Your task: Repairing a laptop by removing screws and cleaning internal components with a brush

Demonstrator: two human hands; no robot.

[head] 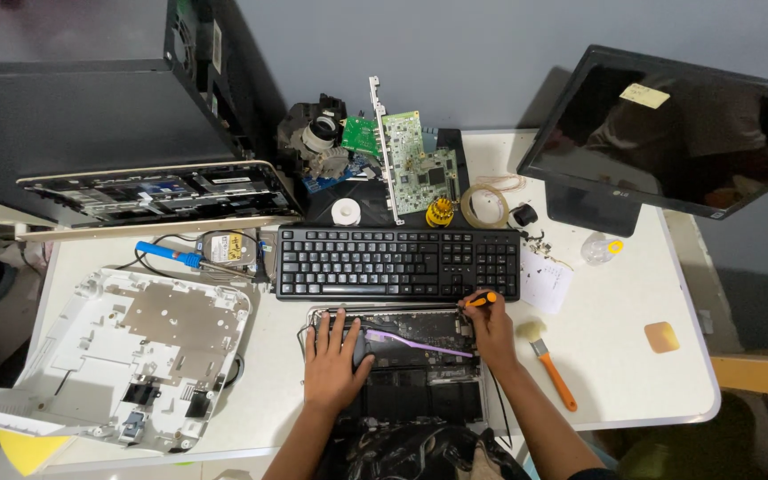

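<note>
Both forearms are extended forward from the lower edge of the view and are angled slightly toward each other; the left hand (333, 360) is laid palm down, its back turned upward, with the wrist kept straight; its four fingers (329, 327) are stretched forward and spread a little, while the thumb is splayed out to the right; nothing is clasped in it. The right hand (493, 329) is set further forward than the left; its wrist is bent inward; its fingers are curled tight around a thin grip, which is pinched near the fingertips, just ahead of the knuckles.
</note>
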